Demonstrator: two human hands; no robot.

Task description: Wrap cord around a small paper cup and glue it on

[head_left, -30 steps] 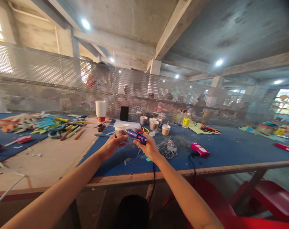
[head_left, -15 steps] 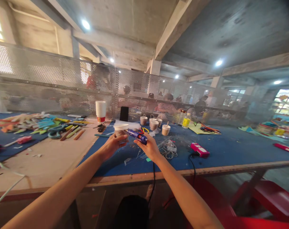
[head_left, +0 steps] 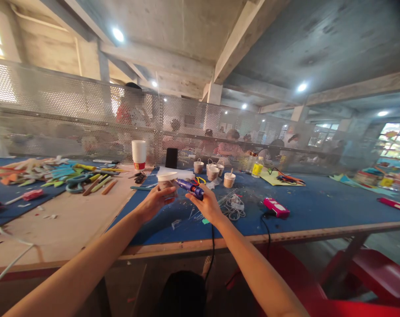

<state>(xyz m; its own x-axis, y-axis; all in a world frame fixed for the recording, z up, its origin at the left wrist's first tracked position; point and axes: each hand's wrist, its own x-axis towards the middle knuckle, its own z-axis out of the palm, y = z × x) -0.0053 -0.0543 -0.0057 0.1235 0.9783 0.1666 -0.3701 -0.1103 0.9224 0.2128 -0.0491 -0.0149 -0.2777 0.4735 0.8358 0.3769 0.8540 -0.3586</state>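
My left hand point(head_left: 154, 204) is wrapped round a small paper cup point(head_left: 167, 177) with a white rim and a brownish side, held above the blue table mat. In my right hand point(head_left: 208, 204) is a blue glue gun point(head_left: 190, 188), its tip pointing left. That tip is at the cup's right side, just below the rim; whether it touches cannot be made out. A black cord hangs from below my right hand over the table edge. Beyond my hands stand small brown-wrapped cups point(head_left: 198, 166), some with string-like handles, and another cup point(head_left: 229, 179) with a stick in it.
Tangled white string point(head_left: 236, 208) lies right of my hands. A stack of white cups point(head_left: 139, 154) and a black phone point(head_left: 171, 158) stand behind. Scissors point(head_left: 77, 182) and coloured strips lie left. A pink device point(head_left: 276, 208) sits right, a yellow-labelled bottle point(head_left: 257, 167) farther back. Mesh panels point(head_left: 87, 114) border the table.
My hands, the cup and the glue gun hold almost the same position. Behind the mesh, a standing person has shifted slightly left.
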